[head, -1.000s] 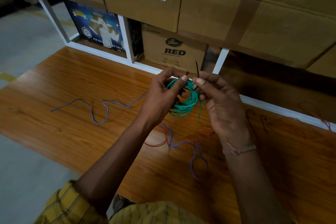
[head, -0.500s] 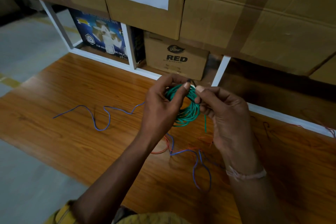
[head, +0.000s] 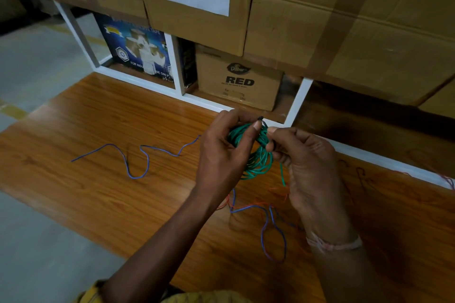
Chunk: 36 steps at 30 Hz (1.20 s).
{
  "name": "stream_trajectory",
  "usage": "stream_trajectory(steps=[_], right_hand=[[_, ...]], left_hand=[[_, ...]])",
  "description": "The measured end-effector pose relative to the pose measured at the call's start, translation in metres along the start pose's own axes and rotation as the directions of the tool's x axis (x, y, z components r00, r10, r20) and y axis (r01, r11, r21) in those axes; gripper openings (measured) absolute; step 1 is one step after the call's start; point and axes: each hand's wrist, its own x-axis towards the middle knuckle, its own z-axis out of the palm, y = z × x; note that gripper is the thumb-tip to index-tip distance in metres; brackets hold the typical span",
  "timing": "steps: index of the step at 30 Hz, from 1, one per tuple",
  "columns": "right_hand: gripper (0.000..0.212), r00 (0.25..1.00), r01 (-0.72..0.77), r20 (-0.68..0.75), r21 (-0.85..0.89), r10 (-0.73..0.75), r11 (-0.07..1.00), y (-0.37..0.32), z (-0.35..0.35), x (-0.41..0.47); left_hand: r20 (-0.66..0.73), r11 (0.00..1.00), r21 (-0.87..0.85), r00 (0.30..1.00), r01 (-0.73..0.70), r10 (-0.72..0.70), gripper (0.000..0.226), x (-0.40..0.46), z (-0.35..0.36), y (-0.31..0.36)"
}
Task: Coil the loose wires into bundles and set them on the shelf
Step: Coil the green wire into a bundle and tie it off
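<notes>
Left hand (head: 221, 155) gripping coiled green plastic-coated wire bundle (head: 256, 155); right hand (head: 307, 165) pinching black tie (head: 261, 119), now shorter than before: bundle nearly secured.

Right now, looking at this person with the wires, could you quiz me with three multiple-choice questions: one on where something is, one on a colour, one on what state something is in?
1. Where does the loose blue wire lie?
A. On the wooden board
B. Inside the RED box
C. Over the person's wrist

2. What colour is the coil being held?
A. Yellow
B. Green
C. White

3. How is the coil held?
A. Lying untouched on the board
B. By one hand only
C. By both hands, above the board

Answers:
1 A: it snakes across the wooden board.
2 B: its loops are green.
3 C: the left hand and right hand both grip it.
</notes>
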Motion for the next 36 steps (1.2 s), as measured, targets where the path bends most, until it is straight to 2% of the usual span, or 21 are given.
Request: stream_trajectory(steps=[10, 18, 36], right_hand=[[0.020, 0.999, -0.036, -0.013, 0.001, 0.036, 0.999, 0.0013, 0.0017, 0.0007], [0.028, 0.990, -0.138, -0.007, 0.096, 0.139, 0.986, 0.0009, 0.0017, 0.0019], [0.016, 0.986, -0.166, 0.005, 0.102, 0.166, 0.981, 0.0045, -0.0018, 0.0025]], left_hand=[[-0.011, 0.996, 0.072, 0.998, -0.057, 0.058, 0.005, -0.0026, 0.0005, 0.0016], [-0.008, 0.975, 0.190, 0.993, -0.117, 0.120, 0.007, -0.0033, 0.0014, 0.0014], [-0.022, 0.980, 0.174, 0.994, -0.098, 0.103, 0.008, -0.0055, 0.0033, -0.0010]])
